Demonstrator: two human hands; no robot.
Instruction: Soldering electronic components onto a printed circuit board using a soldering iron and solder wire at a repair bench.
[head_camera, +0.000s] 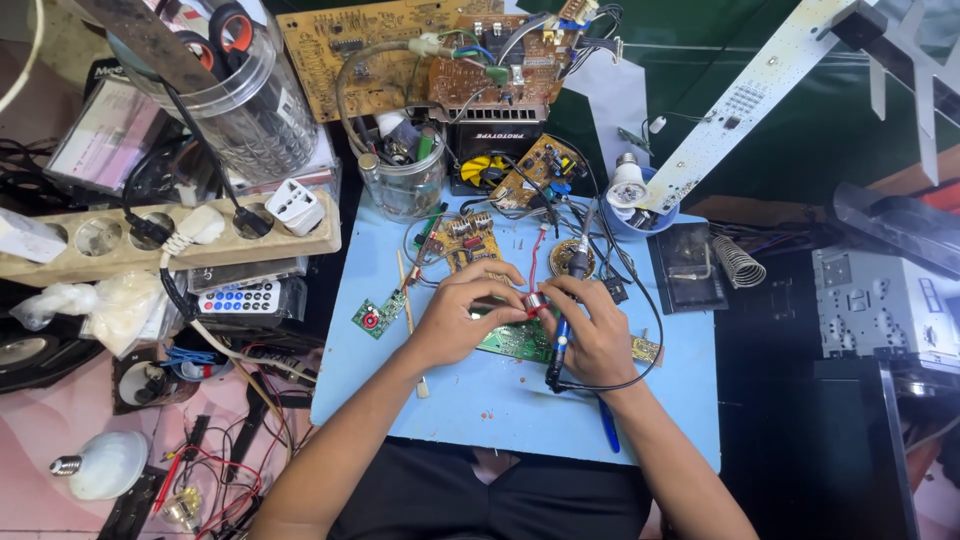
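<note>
Step in hand: we judge that we are working a small red part (535, 303) at the green circuit board (515, 340), on the blue work board (480, 400), a little right of its middle.
Doing it well: we would keep the circuit board flat and pinned so it cannot slide, bring the iron's tip only to the joint, and keep fingertips clear of the hot end.
Left hand (462, 312): fingers curled and drawn close together, tips pinching at the small red part; the heel seems to rest on the near left edge of the circuit board.
Right hand (592, 330): closed around the blue soldering iron (560, 345), fingers wrapped tight; thumb and forefinger meet the left hand's fingertips at the red part.
Iron: it runs from far to near through the fist; its black cord (640, 370) loops out to the right. We cannot tell where the tip touches.
Where the board lies: under both hands, its near edge showing between the wrists.
Nearby: a smaller green board (378, 315) to the left, a brown board with coils (470, 240) just beyond the hands, a solder tin (566, 258) far right of it, a thin stick (408, 310) beside the left wrist.
Risk: we think the loose wires just beyond could snag the cord.
</note>
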